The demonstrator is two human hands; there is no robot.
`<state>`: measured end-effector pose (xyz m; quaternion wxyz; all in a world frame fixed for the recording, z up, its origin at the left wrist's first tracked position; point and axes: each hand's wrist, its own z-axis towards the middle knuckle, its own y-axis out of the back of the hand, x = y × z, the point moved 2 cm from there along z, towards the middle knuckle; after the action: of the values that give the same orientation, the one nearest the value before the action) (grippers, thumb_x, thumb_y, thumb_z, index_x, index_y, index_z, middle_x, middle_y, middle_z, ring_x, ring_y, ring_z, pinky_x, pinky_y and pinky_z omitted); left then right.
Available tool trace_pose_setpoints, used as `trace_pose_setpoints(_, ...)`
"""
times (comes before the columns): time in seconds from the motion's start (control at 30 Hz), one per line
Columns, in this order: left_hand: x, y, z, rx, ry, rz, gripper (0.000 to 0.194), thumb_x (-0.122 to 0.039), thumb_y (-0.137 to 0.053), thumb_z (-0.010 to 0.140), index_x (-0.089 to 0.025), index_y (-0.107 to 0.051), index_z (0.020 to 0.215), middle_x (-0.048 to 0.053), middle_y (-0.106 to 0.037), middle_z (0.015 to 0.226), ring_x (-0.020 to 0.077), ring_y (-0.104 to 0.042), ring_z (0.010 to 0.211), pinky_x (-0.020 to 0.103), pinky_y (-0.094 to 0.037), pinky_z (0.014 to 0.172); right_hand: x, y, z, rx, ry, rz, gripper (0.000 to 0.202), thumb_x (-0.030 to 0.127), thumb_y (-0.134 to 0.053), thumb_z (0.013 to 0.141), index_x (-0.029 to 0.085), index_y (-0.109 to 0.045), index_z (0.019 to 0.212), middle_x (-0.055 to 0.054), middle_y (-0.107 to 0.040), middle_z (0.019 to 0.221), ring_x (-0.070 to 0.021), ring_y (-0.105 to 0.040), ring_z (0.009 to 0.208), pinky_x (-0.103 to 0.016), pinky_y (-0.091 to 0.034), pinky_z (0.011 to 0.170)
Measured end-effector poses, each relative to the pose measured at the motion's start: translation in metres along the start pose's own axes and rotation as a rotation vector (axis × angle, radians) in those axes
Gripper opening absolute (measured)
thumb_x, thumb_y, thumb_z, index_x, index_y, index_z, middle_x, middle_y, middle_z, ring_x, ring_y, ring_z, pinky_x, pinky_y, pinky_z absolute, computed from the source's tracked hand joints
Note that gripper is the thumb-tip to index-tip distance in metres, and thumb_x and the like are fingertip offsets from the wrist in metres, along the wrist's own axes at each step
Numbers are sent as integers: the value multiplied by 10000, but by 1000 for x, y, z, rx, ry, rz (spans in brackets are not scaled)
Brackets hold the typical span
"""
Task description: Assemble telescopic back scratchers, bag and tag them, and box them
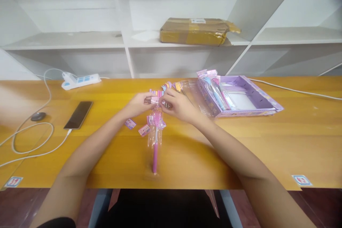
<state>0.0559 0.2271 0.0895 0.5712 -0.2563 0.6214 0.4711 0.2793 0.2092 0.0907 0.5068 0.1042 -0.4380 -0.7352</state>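
Between my hands is a small pink printed card point(154, 100). My left hand point(139, 104) pinches its left side between thumb and fingers. At its right edge, my right hand point(177, 105) is closed in a pinch too. Just below lies a pink back scratcher point(155, 156) in a clear plastic bag, its hand-shaped end toward me-far side under a printed header. Two loose printed cards, one purple point(130, 124) and one pink point(144, 130), rest to its left. Behind my fingers, more back scratchers with striped hand-shaped heads point(177, 86) are partly hidden.
A purple display box point(247, 112) at the right holds bagged back scratchers point(219, 94), with clear plastic bags point(196, 96) beside it. A phone point(78, 115) on a cable and a power strip point(81, 81) are at the left. A taped cardboard box point(193, 32) sits on the shelf.
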Motion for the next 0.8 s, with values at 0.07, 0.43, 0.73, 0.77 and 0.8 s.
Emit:
trace_pose_setpoints(0.07,-2,-1,-1,11,1,-13,330,-308,-887,788,-172,-793,1074,84,-837,1071,222,-787,987,355,-610,930,-1,2,0,12,19,-50,75,185,-611,1048,230,-650,1001,-53,-605,995,-188,-556,850,-308,-407,720)
trace_pose_setpoints(0.43,-3,-2,-3,-11,36,-28,405,-451,-900,880,-168,-820,1159,132,-856,1152,253,-817,1047,390,-624,963,-1,6,3,-39,-265,280,217,322,-728,1007,234,-537,1058,2,-623,929,-134,-533,702,-296,-422,673)
trace_pose_setpoints(0.73,4,5,0,-28,5,57,314,-351,-853,867,-193,-854,1138,106,-866,1106,257,-813,1029,376,-630,925,-18,6,4,119,-393,522,254,349,-706,958,202,-656,1159,27,-632,833,-130,-563,675,-281,-432,640)
trace_pose_setpoints(0.77,6,6,1,-24,9,54,314,-354,-854,864,-190,-855,1131,106,-867,1078,256,-813,1008,375,-633,911,-19,7,4,135,-414,540,247,362,-709,954,200,-660,1133,23,-642,825,-132,-576,674,-279,-436,631)
trace_pose_setpoints(0.8,7,8,1,-17,12,48,316,-358,-855,863,-186,-855,1128,106,-868,1060,256,-813,994,376,-636,903,-20,8,4,153,-439,566,240,377,-711,951,198,-662,1104,14,-660,831,-133,-593,676,-275,-441,620)
